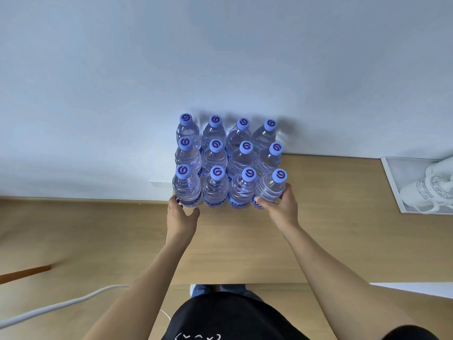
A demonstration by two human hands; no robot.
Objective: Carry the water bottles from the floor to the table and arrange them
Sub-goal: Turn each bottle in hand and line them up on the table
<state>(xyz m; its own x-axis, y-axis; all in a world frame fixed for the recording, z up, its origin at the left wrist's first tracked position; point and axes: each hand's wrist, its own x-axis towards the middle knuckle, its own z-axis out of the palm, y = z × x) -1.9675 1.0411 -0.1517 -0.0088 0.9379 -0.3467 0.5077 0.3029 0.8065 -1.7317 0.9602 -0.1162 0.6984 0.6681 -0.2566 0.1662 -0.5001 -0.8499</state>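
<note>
Item: bottles point(228, 160), 12, clear plastic, blue caps, blue labels low on the body. Standing upright in a block of 3 rows by 4, touching or nearly so, on the wooden counter point(331, 229), the back row against the wall point(220, 57).

Right hand point(279, 204): fingers and thumb curled round the lower body of the corner bottle point(270, 188), the one at the block's front right. Left hand point(181, 214): fingers spread and relaxed, holding nothing, fingertips touching or just beside the bottle at the block's front left; which of the 2 cannot be told.

Handling, as judged: all appear full, so each is fairly heavy for its size. Thin ribbed walls would give under a hard squeeze; the smooth surface may slip. Best hold is round the ribbed middle or just above the label, where the body is stiffest. Tall, narrow and close-packed, so a nudge to 1 may shift its neighbours.

Also present: white tray point(394, 182) to the block's right, holding white crockery; white cable point(61, 305) on the floor, left of the counter.
</note>
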